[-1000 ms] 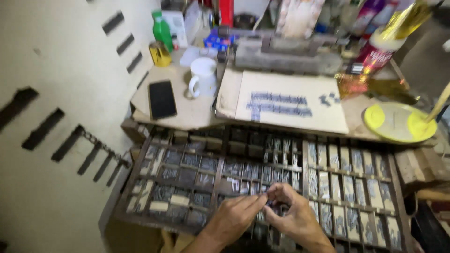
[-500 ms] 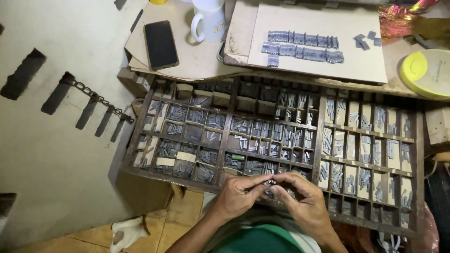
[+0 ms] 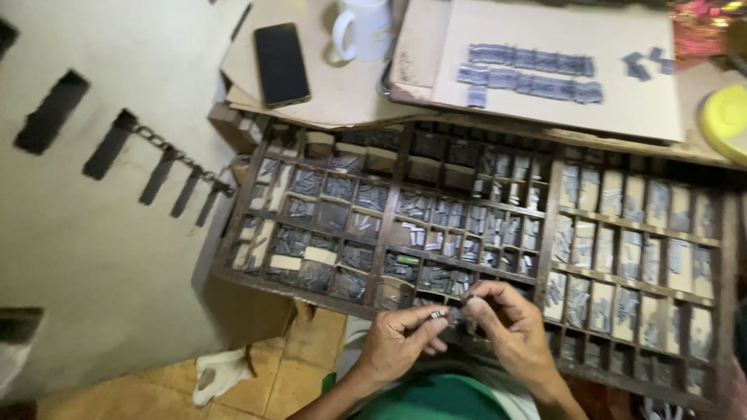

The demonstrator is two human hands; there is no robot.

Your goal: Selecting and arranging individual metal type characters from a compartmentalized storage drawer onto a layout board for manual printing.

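A wooden type case (image 3: 389,208) with many small compartments of grey metal type pieces lies in front of me. Over its near edge my left hand (image 3: 401,340) and my right hand (image 3: 506,323) meet fingertip to fingertip. Between them they pinch a small grey metal type piece (image 3: 442,315). On the table behind the case, rows of set metal type (image 3: 529,71) lie on a sheet of cardboard (image 3: 622,117).
A black phone (image 3: 281,64) and a white mug (image 3: 362,29) sit on cardboard at the back left. A yellow round lid (image 3: 725,120) is at the right edge. A chain (image 3: 183,159) hangs on the pale wall at left. A white rag (image 3: 222,373) lies on the tiled floor.
The view has tilted down and moved closer, so the case fills more of the frame. My hands stay together at the case's near edge, still working the small type piece.
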